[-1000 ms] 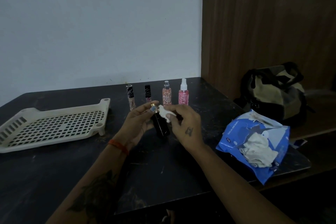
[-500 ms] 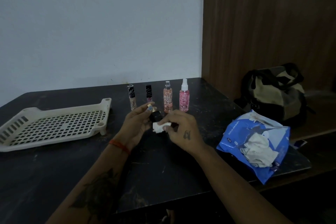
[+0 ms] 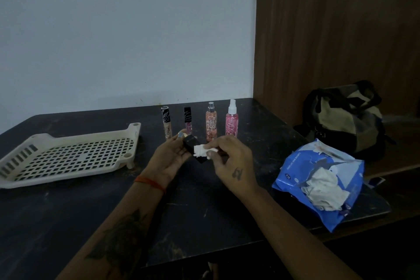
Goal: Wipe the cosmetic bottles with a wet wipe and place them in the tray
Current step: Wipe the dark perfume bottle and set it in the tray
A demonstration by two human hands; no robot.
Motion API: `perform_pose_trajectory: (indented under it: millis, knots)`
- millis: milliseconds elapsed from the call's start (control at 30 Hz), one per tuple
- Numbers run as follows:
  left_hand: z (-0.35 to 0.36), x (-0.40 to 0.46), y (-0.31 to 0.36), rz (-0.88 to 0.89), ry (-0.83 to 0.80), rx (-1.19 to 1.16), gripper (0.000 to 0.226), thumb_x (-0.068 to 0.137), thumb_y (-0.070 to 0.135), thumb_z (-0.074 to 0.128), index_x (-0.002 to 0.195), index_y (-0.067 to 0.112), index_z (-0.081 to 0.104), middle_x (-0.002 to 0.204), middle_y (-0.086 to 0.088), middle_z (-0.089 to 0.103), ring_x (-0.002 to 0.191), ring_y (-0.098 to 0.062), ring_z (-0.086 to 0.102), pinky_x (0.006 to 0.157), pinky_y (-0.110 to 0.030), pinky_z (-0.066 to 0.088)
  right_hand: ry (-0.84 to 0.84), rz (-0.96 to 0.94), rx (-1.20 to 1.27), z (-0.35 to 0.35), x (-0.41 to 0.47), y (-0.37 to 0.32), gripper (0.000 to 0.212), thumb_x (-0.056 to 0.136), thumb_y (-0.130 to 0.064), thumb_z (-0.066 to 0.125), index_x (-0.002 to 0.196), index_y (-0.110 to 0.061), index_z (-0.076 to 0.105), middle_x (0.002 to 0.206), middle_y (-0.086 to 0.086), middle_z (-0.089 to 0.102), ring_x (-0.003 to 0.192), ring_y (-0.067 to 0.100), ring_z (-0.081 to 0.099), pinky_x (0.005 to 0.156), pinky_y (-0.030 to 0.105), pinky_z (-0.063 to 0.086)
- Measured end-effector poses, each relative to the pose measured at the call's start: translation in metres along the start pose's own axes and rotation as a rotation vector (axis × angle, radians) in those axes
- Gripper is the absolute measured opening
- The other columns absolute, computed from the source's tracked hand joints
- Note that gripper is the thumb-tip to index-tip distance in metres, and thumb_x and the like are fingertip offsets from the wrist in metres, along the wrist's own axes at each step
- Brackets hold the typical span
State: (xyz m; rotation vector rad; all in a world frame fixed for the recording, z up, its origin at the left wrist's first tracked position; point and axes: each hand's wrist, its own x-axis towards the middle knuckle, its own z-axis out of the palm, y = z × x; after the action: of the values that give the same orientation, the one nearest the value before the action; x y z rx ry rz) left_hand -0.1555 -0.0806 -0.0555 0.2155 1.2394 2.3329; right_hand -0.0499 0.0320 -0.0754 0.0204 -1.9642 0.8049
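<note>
Black square cosmetic bottle (image 3: pixel 195 148) sits gripped in your left hand (image 3: pixel 171 156) above tabletop centre; your right hand (image 3: pixel 230 159) pinches white wet wipe (image 3: pixel 201 150) against it. Labels unreadable.

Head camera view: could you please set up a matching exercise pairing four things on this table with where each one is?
Things:
1. tray
2. black bottle
3. wet wipe
4. wipes pack

Places:
A. pinched in the right hand, against the bottle
B. at the table's right edge, torn open
C. held in the left hand
D. on the table's left side, no bottles in it

Pairs: 1-D, 2-C, 3-A, 4-B
</note>
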Motion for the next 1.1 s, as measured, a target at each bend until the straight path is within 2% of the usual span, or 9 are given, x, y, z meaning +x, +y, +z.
perform_pose_trajectory:
  millis: [100,200,300,433,633,800,867,1000,1100]
  knots:
    - [0.0002,0.0001,-0.0013,-0.035,0.056,-0.072,0.018,0.095,0.003,0.040,0.094,0.007,0.058,0.086,-0.012,0.065,0.084,-0.020,0.062,0.087,-0.043,0.049,-0.001,-0.070,-0.017,0.0011,-0.0004,0.0001,0.019,0.069,0.012,0.067,0.078,-0.004,0.068,0.082,0.007,0.062,0.077,0.000,0.051,0.070,0.003,0.040]
    - [0.0000,0.0001,-0.0010,-0.055,0.072,-0.101,0.018,0.095,0.002,0.039,0.097,0.006,0.057,0.091,-0.016,0.067,0.092,-0.023,0.062,0.094,-0.046,0.043,-0.077,-0.118,-0.043,-0.0008,-0.0029,0.0023,0.021,0.067,0.016,0.064,0.073,-0.004,0.068,0.079,0.006,0.062,0.075,0.004,0.054,0.069,0.006,0.042]
    - [-0.0003,0.0001,0.0006,-0.067,0.090,-0.078,0.017,0.095,0.003,0.039,0.093,0.006,0.056,0.103,-0.017,0.062,0.102,-0.026,0.057,0.090,-0.046,0.043,-0.065,-0.048,-0.071,-0.0027,-0.0031,0.0042,0.021,0.066,0.017,0.065,0.069,-0.004,0.070,0.077,0.006,0.065,0.072,0.005,0.056,0.071,0.004,0.043]
    - [0.0002,0.0009,0.0015,-0.049,0.098,-0.088,0.017,0.095,0.002,0.039,0.095,0.007,0.056,0.094,-0.015,0.061,0.100,-0.024,0.057,0.092,-0.046,0.042,0.120,0.000,-0.060,-0.0039,0.0016,0.0042,0.017,0.068,0.011,0.068,0.076,-0.004,0.070,0.080,0.008,0.066,0.072,0.004,0.055,0.070,0.001,0.042]
    - [-0.0001,-0.0022,0.0018,-0.041,0.109,-0.060,0.016,0.094,0.002,0.043,0.096,0.008,0.058,0.093,-0.012,0.063,0.085,-0.018,0.062,0.075,-0.040,0.051,-0.083,-0.116,-0.020,0.0007,-0.0028,0.0020,0.017,0.069,0.011,0.068,0.076,-0.005,0.071,0.080,0.005,0.064,0.071,0.007,0.060,0.063,0.012,0.049]
    - [0.0005,-0.0016,0.0018,-0.008,0.083,-0.030,0.016,0.094,0.002,0.042,0.096,0.008,0.057,0.094,-0.012,0.062,0.087,-0.020,0.061,0.092,-0.045,0.044,-0.098,-0.024,-0.068,-0.0024,-0.0019,0.0054,0.017,0.065,0.012,0.070,0.066,-0.005,0.071,0.074,0.005,0.067,0.068,0.010,0.062,0.068,0.008,0.046]
    - [-0.0007,-0.0010,0.0029,0.022,0.059,-0.011,0.017,0.095,0.004,0.041,0.099,0.009,0.057,0.094,-0.010,0.062,0.087,-0.018,0.061,0.088,-0.043,0.047,-0.080,-0.028,-0.025,-0.0020,-0.0015,0.0029,0.017,0.065,0.012,0.069,0.068,-0.005,0.072,0.075,0.006,0.068,0.069,0.011,0.063,0.068,0.008,0.047]
    - [-0.0032,-0.0012,0.0033,0.115,-0.007,0.096,0.017,0.094,0.007,0.043,0.101,0.012,0.059,0.095,-0.008,0.062,0.089,-0.017,0.062,0.080,-0.036,0.053,-0.243,-0.014,-0.078,-0.0004,-0.0052,0.0021,0.016,0.068,0.008,0.067,0.072,-0.006,0.073,0.082,0.005,0.068,0.073,0.012,0.064,0.070,0.018,0.052]
    - [-0.0015,-0.0033,0.0044,0.232,-0.083,0.233,0.017,0.092,0.006,0.047,0.101,0.010,0.061,0.093,-0.006,0.062,0.088,-0.015,0.064,0.072,-0.030,0.058,-0.122,0.092,-0.158,-0.0035,-0.0025,0.0063,0.015,0.067,0.007,0.067,0.070,-0.007,0.071,0.080,0.005,0.068,0.069,0.009,0.059,0.068,0.003,0.040]
